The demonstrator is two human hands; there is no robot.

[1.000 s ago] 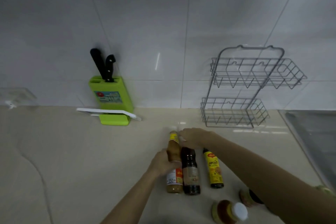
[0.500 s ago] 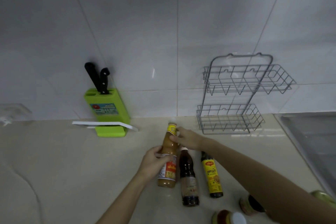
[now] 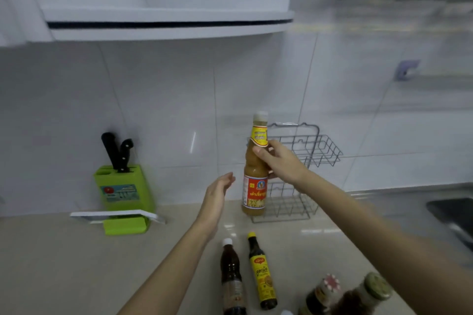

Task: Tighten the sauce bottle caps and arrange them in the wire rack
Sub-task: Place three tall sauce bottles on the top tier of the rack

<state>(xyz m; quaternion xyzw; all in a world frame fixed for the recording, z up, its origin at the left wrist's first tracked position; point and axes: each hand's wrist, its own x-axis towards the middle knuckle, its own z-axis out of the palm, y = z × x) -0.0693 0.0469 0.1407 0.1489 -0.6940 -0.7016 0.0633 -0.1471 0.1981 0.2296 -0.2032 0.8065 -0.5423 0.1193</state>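
My right hand (image 3: 280,162) grips the neck of a tall orange sauce bottle (image 3: 254,189) with a red and yellow label and a pale cap, held upright in the air in front of the two-tier wire rack (image 3: 317,151). My left hand (image 3: 217,194) hangs open just left of the bottle, apart from it. On the counter near me stand a dark brown bottle with a white cap (image 3: 231,279), a dark bottle with a yellow label and cap (image 3: 262,273), and two more capped bottles (image 3: 325,291) at the lower right.
A green knife block (image 3: 122,194) with two black-handled knives stands at the back left, a white board (image 3: 115,215) lying at its foot. A sink (image 3: 453,215) lies at the right. A wall cabinet (image 3: 166,23) hangs overhead.
The orange bottle has risen off the counter toward the rack in my right hand. My left hand has let go of it and opened. The camera has tilted upward.
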